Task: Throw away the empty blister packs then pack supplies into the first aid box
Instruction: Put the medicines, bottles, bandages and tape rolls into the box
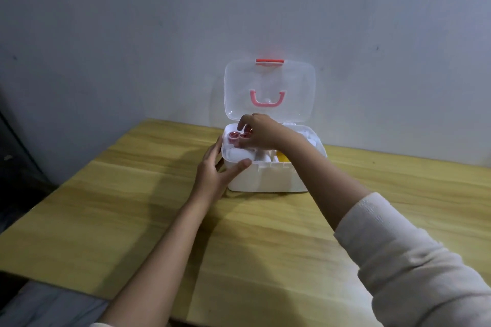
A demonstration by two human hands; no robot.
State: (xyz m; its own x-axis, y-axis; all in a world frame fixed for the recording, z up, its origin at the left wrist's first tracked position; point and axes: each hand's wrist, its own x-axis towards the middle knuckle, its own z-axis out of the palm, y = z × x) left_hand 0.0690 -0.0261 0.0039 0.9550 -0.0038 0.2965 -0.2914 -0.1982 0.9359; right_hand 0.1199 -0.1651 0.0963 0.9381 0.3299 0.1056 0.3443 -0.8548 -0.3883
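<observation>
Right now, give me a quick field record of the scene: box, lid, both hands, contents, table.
box: white first aid box, on the wooden table near the wall
lid: clear lid, swung open and upright, pink handle
left hand: left hand braces the box's near-left corner, thumb on the front rim
right hand: right hand reaches into the back-left part, at the pink rolls; grip unclear
contents: white items, one yellow item; details too blurred
blister packs: none visible

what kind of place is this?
Probably a home or plain room, not a clinic: a bare wooden table pushed against a scuffed painted wall, with one household first aid box.
</observation>
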